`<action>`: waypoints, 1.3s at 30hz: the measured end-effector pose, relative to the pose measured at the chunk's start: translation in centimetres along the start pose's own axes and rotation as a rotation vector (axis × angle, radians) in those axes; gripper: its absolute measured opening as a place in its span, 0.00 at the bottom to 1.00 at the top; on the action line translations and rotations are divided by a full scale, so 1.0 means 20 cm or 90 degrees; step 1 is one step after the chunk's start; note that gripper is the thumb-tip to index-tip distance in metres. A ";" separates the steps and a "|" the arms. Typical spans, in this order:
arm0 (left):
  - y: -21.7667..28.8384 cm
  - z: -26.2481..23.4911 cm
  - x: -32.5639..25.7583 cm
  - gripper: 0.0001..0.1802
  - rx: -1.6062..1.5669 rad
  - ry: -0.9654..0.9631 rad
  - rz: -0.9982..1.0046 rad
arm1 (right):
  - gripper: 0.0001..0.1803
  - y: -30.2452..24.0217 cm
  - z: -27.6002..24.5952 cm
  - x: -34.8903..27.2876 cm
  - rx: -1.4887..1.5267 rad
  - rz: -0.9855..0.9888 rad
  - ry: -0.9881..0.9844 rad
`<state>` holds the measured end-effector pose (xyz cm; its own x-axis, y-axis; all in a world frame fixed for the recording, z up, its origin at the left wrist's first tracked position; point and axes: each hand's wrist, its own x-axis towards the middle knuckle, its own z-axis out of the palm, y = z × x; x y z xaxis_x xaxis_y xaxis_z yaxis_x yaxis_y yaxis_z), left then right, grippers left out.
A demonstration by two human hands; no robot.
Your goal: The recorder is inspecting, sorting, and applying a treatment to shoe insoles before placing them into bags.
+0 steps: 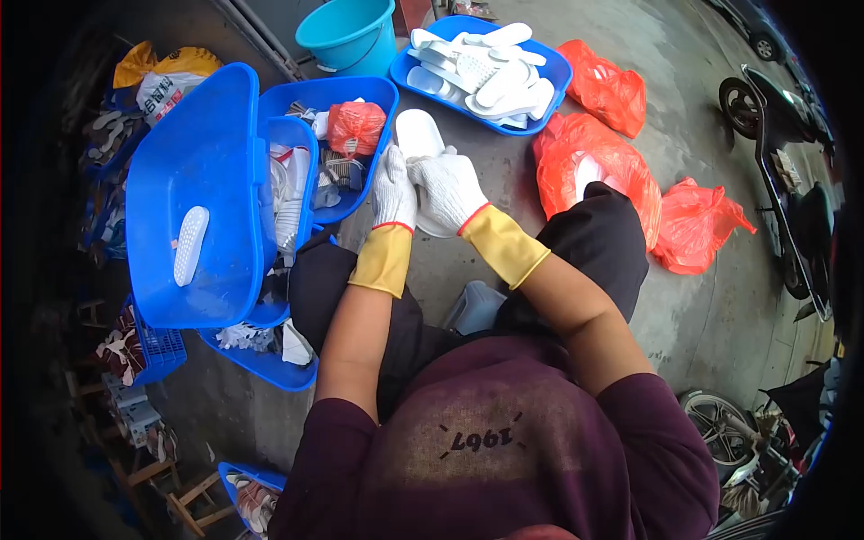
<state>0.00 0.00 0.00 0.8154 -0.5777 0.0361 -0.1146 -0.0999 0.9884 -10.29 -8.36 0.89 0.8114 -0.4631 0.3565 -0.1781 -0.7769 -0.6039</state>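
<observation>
A white shoe sole (419, 133) stands out beyond my gloved fingers, its rounded end pointing away from me. My left hand (394, 189), in a white knit glove over a yellow cuff, grips its left edge. Closed over its middle is my right hand (450, 191), gloved the same way. Another white rounded end (437, 225) shows below the hands; whether it belongs to the same sole is hidden. Far ahead, a blue tub (556, 65) is heaped with white soles. A single dotted white sole (191, 245) lies in the tilted blue tub (171, 153) at left.
Blue bins beside my left knee hold scraps and a red plastic bag (356, 128). A turquoise bucket (346, 40) stands behind them. Red bags (598, 171) sit by my right knee. Scooters (783, 180) are parked at right, and a blue crate (162, 346) is at left.
</observation>
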 end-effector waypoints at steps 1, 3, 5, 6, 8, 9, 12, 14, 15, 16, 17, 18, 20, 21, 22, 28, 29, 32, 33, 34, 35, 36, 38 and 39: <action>0.05 -0.03 0.00 0.32 -0.091 -0.011 0.027 | 0.07 -0.07 0.06 -0.05 0.127 -0.013 0.108; -0.03 -0.08 -0.10 0.33 -0.149 -0.013 0.038 | 0.06 -0.18 -0.04 -0.20 -0.095 -0.123 -0.004; -0.03 -0.09 -0.04 0.29 0.034 0.011 0.053 | 0.06 -0.22 -0.14 -0.20 -0.068 -0.136 -0.098; -0.04 -0.14 0.00 0.29 0.141 0.081 0.084 | 0.06 -0.28 -0.16 -0.21 -0.081 -0.168 -0.132; 0.04 -0.19 0.06 0.30 0.188 0.080 0.166 | 0.06 -0.29 -0.18 -0.20 -0.097 -0.199 -0.163; 0.13 -0.16 0.08 0.30 0.188 0.069 0.176 | 0.06 -0.26 -0.20 -0.19 -0.087 -0.207 -0.164; 0.43 -0.23 0.12 0.29 0.097 0.109 0.257 | 0.13 -0.25 -0.41 -0.09 -0.121 -0.191 -0.126; 0.78 -0.48 0.11 0.27 0.029 0.157 0.255 | 0.14 -0.32 -0.53 0.05 -0.144 -0.146 -0.106; 0.92 -0.56 0.10 0.27 0.041 0.175 0.238 | 0.14 -0.31 -0.62 0.08 -0.175 -0.098 -0.087; 1.07 -0.61 0.07 0.28 0.087 0.236 0.197 | 0.14 -0.26 -0.70 0.09 -0.154 -0.082 -0.018; 1.13 -0.73 0.09 0.30 0.123 0.253 0.229 | 0.14 -0.22 -0.81 0.07 -0.135 -0.040 0.031; 1.22 -0.90 0.09 0.32 0.220 0.347 0.204 | 0.13 -0.19 -0.89 0.06 -0.105 -0.009 0.093; 1.08 -1.29 0.29 0.34 0.309 0.401 0.194 | 0.16 0.03 -1.04 -0.07 -0.136 0.104 0.197; 1.01 -1.53 0.40 0.35 0.512 0.415 0.128 | 0.17 0.20 -1.08 -0.15 -0.123 0.152 0.254; 0.95 -1.68 0.49 0.37 0.492 0.402 0.112 | 0.19 0.40 -1.08 -0.24 -0.087 0.214 0.269; 1.00 -1.43 0.51 0.40 0.686 0.387 0.110 | 0.27 1.56 -0.80 -1.05 -0.032 0.740 0.044; 1.05 -1.23 0.50 0.40 0.682 0.382 0.109 | 0.33 1.75 -0.72 -1.23 0.033 0.845 0.141; 1.18 -0.77 0.35 0.32 0.609 0.267 0.267 | 0.44 2.02 -0.45 -1.29 -0.030 0.929 0.096; 1.09 -0.66 0.29 0.30 0.446 0.221 0.320 | 0.45 2.08 -0.36 -1.30 -0.047 0.887 0.159; 1.08 -0.48 0.18 0.28 0.410 0.186 0.297 | 0.47 2.11 -0.27 -1.23 0.023 0.917 0.127; 0.90 -0.22 0.21 0.28 0.396 0.080 0.278 | 0.53 2.39 -0.44 -1.60 -0.067 0.944 0.262; 0.89 -0.11 0.11 0.30 0.510 0.011 0.350 | 0.62 2.35 -0.31 -1.48 -0.031 0.995 0.218; 0.79 0.13 0.07 0.33 0.596 -0.201 0.334 | 0.67 2.34 -0.31 -1.50 -0.034 1.137 0.155; 0.77 0.21 0.04 0.32 0.575 -0.249 0.302 | 0.66 2.21 -0.39 -1.15 0.084 1.320 0.256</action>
<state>-3.50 -5.50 14.72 0.3605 -0.9157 0.1777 -0.8738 -0.2650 0.4077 -41.11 -35.45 -28.47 -0.6078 -0.4566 -0.6497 -0.3948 0.8836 -0.2516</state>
